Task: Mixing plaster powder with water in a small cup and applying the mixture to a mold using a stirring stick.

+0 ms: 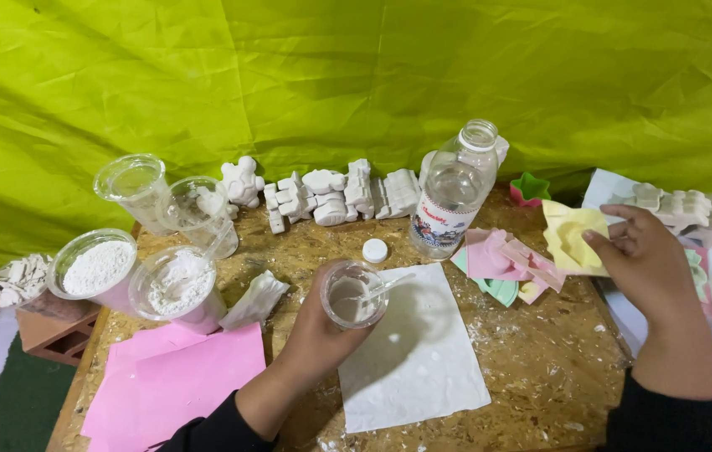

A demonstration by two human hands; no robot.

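Head view shows the left hand [318, 331] wrapped around a clear cup [353, 295] of white mix above the white sheet [414, 351] mid-desk, while the right hand [645, 259] pinches a yellow mould [572, 237] near the desk's right edge.

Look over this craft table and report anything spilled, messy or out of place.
White powder and drips speckle the wooden board near the white sheet. The bottle stands open, its white cap lying loose beside it. Broken plaster bits sit heaped at the far left. Nothing has tipped over.
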